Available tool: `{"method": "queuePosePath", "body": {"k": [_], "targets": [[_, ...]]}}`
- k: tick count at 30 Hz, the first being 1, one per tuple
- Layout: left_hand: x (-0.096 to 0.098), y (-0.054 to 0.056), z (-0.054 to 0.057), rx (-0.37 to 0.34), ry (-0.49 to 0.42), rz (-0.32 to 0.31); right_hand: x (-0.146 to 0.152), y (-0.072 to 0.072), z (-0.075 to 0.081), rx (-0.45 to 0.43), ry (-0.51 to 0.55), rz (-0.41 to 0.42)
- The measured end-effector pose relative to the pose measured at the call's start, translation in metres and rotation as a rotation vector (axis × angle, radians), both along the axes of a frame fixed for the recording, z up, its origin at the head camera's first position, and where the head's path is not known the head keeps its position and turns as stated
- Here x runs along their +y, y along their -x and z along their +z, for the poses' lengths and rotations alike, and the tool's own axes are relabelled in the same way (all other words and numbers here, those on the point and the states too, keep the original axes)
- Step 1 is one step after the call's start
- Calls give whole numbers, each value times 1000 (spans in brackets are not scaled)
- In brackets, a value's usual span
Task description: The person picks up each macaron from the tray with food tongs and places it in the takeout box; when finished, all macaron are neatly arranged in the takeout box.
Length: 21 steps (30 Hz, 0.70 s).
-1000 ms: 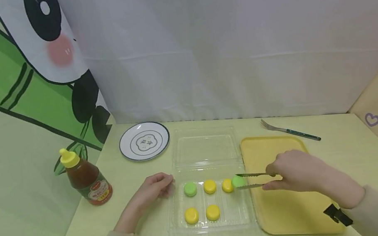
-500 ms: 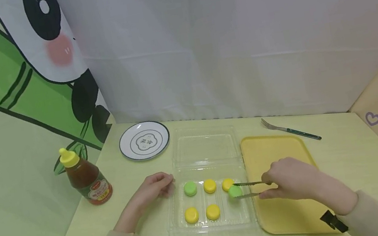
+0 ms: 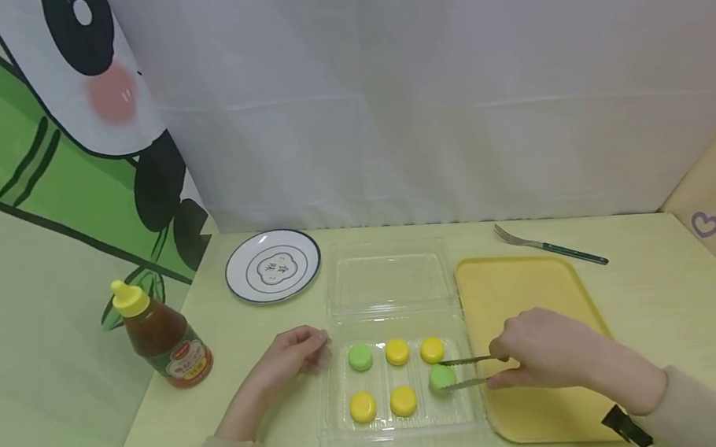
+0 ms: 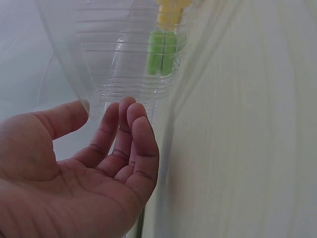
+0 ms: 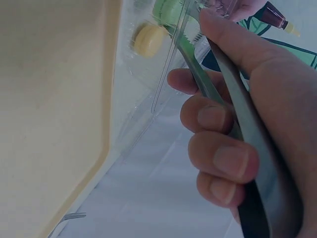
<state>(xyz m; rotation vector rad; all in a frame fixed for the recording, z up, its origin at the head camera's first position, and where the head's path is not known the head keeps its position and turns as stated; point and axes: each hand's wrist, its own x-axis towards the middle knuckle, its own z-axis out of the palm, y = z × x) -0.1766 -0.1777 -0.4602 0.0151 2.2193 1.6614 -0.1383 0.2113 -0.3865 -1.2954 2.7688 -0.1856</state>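
My right hand (image 3: 546,350) grips metal tongs (image 5: 218,74). The tips of the tongs stand on either side of a green macaron (image 3: 441,378) in the front right part of a clear plastic clamshell box (image 3: 430,428). Another green macaron (image 3: 360,357) sits at the back left of the box, with several yellow macarons, one of them (image 3: 432,350) just behind the tongs. My left hand (image 3: 297,350) holds the left rim of the box near the hinge. In the left wrist view the box's corner lies between thumb (image 4: 74,119) and curled fingers (image 4: 141,144).
A yellow tray (image 3: 543,414) lies right of the box, under my right hand. Behind it is a fork (image 3: 549,247). A white plate (image 3: 274,266) stands at the back left, and a sauce bottle (image 3: 166,337) with a yellow cap near the left edge. The box's lid (image 3: 387,274) lies folded back.
My right hand has moved the tongs and the green macaron toward me and slightly left, from beside the back right yellow macaron to in front of it. My left hand has stayed put.
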Motion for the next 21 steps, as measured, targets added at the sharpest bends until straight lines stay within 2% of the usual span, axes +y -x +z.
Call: {"method": "queuePosePath", "body": {"k": [10,21], "targets": [[-1,1,-1,1,-6,-5,-6,-4,0,1,-24,21],[-2,1,-3,-5,3,1,-10,-6,-3,46,-45,37]]}}
